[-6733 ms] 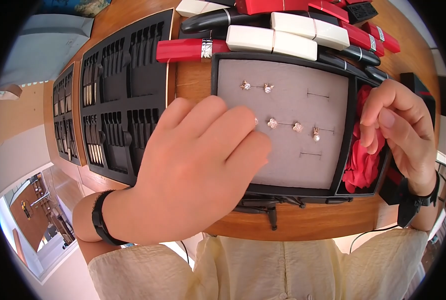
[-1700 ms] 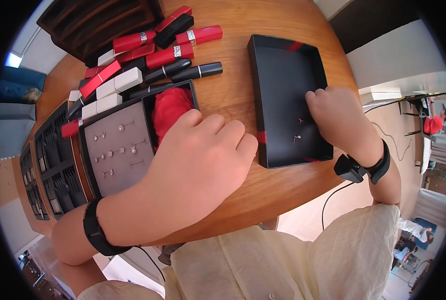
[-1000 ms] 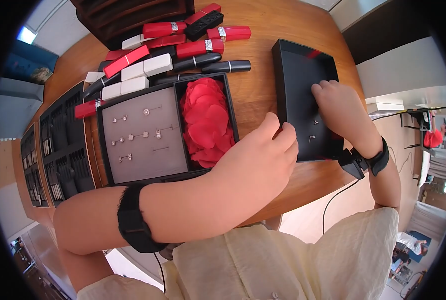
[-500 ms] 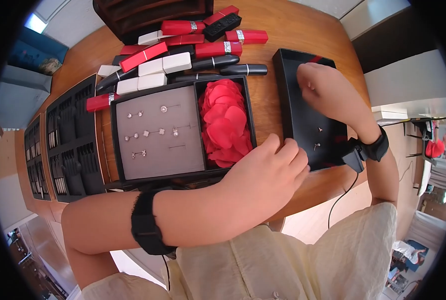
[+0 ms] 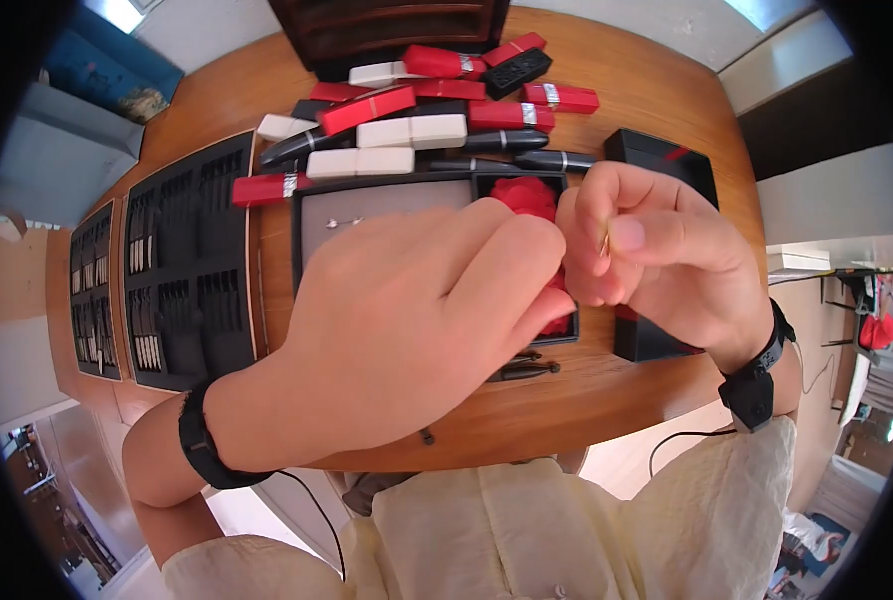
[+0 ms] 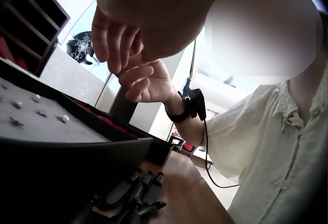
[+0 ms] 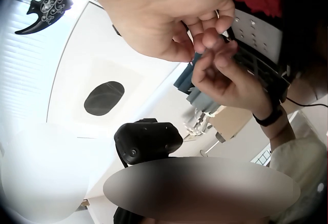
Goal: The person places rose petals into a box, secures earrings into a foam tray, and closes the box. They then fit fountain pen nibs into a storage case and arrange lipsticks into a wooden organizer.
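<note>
My right hand (image 5: pixel 671 245) pinches a thin gold-coloured piece, likely an earring (image 5: pixel 604 243), between thumb and forefinger. My left hand (image 5: pixel 416 310) is just left of it, back towards the head camera, fingertips mostly hidden there. In the right wrist view the bent fingers of the left hand (image 7: pixel 233 83) meet the right fingertips; I cannot tell whether they hold anything. Below the hands lies a black jewellery box with a grey pad (image 5: pixel 396 200) and red petals (image 5: pixel 526 195). Several earrings (image 6: pixel 63 118) sit on the pad in the left wrist view.
A black box lid (image 5: pixel 701 175) lies at the right, partly behind the right hand. Red, white and black cosmetic tubes (image 5: pixel 411 130) are heaped behind the jewellery box. Black compartment trays (image 5: pixel 191 250) stand at the left. Small dark tools (image 5: pixel 526 368) lie near the front edge.
My right hand has come out of the black lid, leftwards, with the small gold piece. My left hand has moved left from beside the lid to over the jewellery box. The head view has shifted.
</note>
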Demonstrator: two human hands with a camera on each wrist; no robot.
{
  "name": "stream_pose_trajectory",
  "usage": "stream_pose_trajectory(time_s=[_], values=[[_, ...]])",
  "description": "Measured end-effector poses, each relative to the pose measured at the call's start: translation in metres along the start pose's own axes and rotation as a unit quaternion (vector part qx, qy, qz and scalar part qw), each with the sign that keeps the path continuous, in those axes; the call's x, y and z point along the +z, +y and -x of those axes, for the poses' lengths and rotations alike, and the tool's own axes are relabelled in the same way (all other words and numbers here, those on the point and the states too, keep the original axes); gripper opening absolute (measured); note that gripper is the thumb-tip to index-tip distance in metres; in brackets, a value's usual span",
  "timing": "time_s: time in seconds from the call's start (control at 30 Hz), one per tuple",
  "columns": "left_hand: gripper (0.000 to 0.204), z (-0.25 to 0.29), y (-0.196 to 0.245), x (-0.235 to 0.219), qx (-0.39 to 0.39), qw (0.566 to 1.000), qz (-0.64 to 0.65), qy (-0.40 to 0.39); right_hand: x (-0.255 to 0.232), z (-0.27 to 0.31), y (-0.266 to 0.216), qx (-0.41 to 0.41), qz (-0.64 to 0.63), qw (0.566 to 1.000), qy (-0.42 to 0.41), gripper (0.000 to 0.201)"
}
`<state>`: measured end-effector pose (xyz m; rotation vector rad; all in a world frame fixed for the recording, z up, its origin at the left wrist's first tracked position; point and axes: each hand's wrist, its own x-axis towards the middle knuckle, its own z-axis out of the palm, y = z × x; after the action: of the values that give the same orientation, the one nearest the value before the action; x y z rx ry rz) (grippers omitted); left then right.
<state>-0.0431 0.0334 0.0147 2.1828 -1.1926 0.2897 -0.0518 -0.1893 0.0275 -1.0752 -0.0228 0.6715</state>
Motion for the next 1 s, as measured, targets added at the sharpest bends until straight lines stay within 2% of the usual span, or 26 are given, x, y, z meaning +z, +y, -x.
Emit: stream_pose_trajectory(time_s=[0.2,0.27,0.4,0.53,0.57,0.7,0.73,0.77,0.83,0.97,1.0], values=[[0.029,0.022,-0.007,-0.011,-0.014,0.998,0.030,0.054,0.020,-0.020,0.017,0.073,-0.086,0.992,-0.049,0.010],[0.029,0.031,-0.010,-0.014,-0.016,0.998,0.030,0.057,0.029,-0.026,0.024,0.051,-0.025,0.998,-0.014,0.011],[0.026,0.046,-0.015,-0.017,-0.019,0.998,0.009,0.067,0.033,-0.034,0.035,0.007,0.002,0.998,-0.059,0.013],[0.026,0.060,-0.020,-0.021,-0.029,0.999,-0.016,0.038,0.040,-0.039,0.040,-0.002,0.031,0.998,-0.054,0.014],[0.026,0.062,-0.021,-0.021,-0.030,0.999,-0.016,0.037,0.040,-0.040,0.041,0.025,0.022,0.998,-0.055,0.014],[0.028,0.065,-0.024,-0.020,0.031,0.995,-0.065,0.074,0.039,-0.040,0.038,0.104,0.031,0.992,-0.068,0.014],[0.028,0.066,-0.024,-0.018,0.060,0.989,-0.096,0.097,0.040,-0.039,0.038,0.105,0.029,0.992,-0.067,0.014],[0.028,0.067,-0.024,-0.018,0.061,0.989,-0.095,0.095,0.041,-0.038,0.038,0.105,0.030,0.991,-0.078,0.013],[0.028,0.068,-0.023,-0.018,0.109,0.982,-0.116,0.100,0.040,-0.036,0.041,0.104,0.030,0.990,-0.089,0.012],[0.029,0.069,-0.022,-0.014,0.119,0.983,-0.092,0.107,0.041,-0.033,0.045,0.075,0.073,0.990,-0.093,0.008],[0.030,0.069,-0.023,-0.013,0.093,0.990,-0.049,0.098,0.042,-0.033,0.045,0.065,0.097,0.990,-0.080,0.006]])
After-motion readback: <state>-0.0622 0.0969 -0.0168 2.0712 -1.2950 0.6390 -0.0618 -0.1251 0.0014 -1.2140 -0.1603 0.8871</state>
